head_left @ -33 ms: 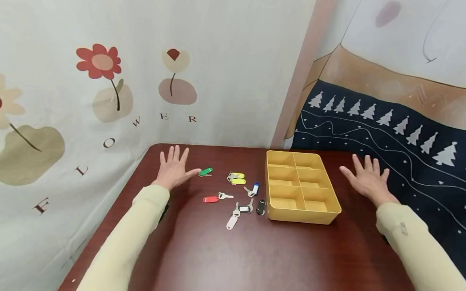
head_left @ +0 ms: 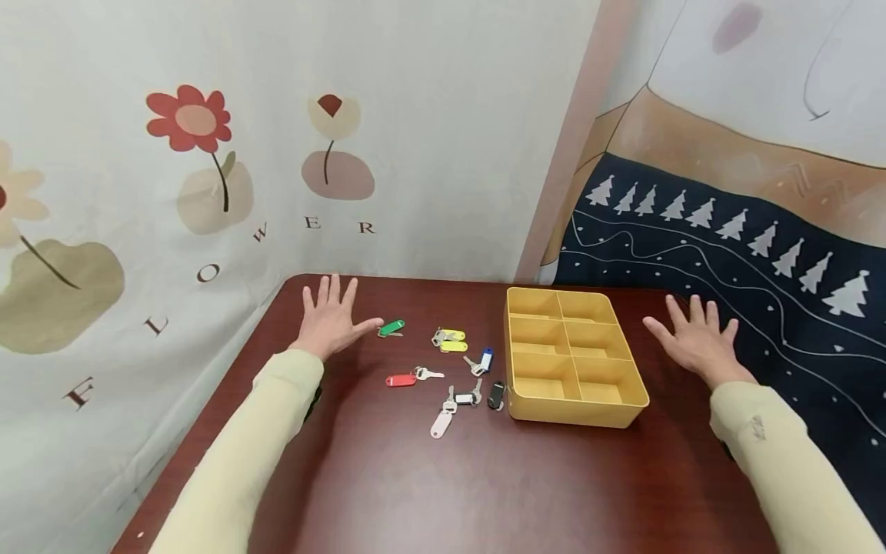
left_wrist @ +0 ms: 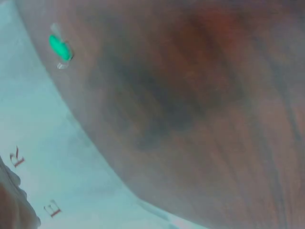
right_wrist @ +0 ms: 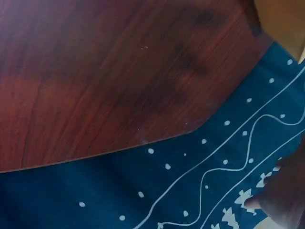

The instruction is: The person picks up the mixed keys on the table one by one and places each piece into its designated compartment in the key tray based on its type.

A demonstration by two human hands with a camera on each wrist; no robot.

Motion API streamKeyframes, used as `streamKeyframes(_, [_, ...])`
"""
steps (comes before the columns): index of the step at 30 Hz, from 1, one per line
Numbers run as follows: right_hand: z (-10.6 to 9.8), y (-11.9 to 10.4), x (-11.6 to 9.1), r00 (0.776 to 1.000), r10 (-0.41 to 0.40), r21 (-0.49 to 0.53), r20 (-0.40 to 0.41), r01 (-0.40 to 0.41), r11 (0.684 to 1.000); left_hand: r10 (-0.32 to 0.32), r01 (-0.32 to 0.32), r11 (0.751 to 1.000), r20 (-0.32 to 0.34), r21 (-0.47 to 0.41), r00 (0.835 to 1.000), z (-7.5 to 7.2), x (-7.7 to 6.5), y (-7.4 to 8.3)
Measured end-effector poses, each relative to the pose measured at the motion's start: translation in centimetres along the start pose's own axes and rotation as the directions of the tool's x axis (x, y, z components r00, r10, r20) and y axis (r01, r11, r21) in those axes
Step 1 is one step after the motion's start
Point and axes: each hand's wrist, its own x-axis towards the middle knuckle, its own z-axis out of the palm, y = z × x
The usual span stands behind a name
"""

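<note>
My left hand (head_left: 328, 327) is held over the table's far left with fingers spread, its thumb tip close to a green key tag (head_left: 393, 328). On the other side, my right hand (head_left: 701, 342) hovers palm down, fingers spread, to the right of a yellow divided box (head_left: 569, 412). Neither hand holds anything. Between the left hand and the box lie keys with tags: two yellow tags (head_left: 454, 346), a red tag (head_left: 401, 380), a blue tag (head_left: 487, 359), a pale pink tag (head_left: 441, 425), a black tag with white label (head_left: 464, 398) and a black tag (head_left: 495, 395).
The box has several compartments with nothing visible in them. A dark red-brown wooden table (head_left: 443, 492) carries everything. Behind it hang a white flower-print curtain (head_left: 443, 154) and, at right, a navy cloth (head_left: 692, 246) with white trees.
My right hand has shifted slightly left, toward the box. The left hand has risen very slightly in view; keys and box stay in place.
</note>
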Motion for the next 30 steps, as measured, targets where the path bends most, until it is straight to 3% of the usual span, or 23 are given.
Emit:
streamKeyframes(10, [1.3, -1.4, -0.2, 0.998, -0.024, 0.024, 0.049, 0.023, 0.999, 0.021, -0.021, 1.000, 0.021, -0.002, 1.000, 0.6, 0.1, 1.4])
streamKeyframes(20, [2.1, -3.0, -0.2, 0.997, -0.032, 0.074, 0.075, 0.026, 0.997, 0.009, -0.009, 1.000, 0.036, 0.000, 0.999, 0.7, -0.9, 0.8])
streamKeyframes(30, [2.7, -3.1, -0.5, 0.994, -0.059, 0.093, 0.088, 0.051, 0.994, 0.032, -0.031, 0.999, 0.041, -0.013, 0.999, 0.3, -1.1, 1.0])
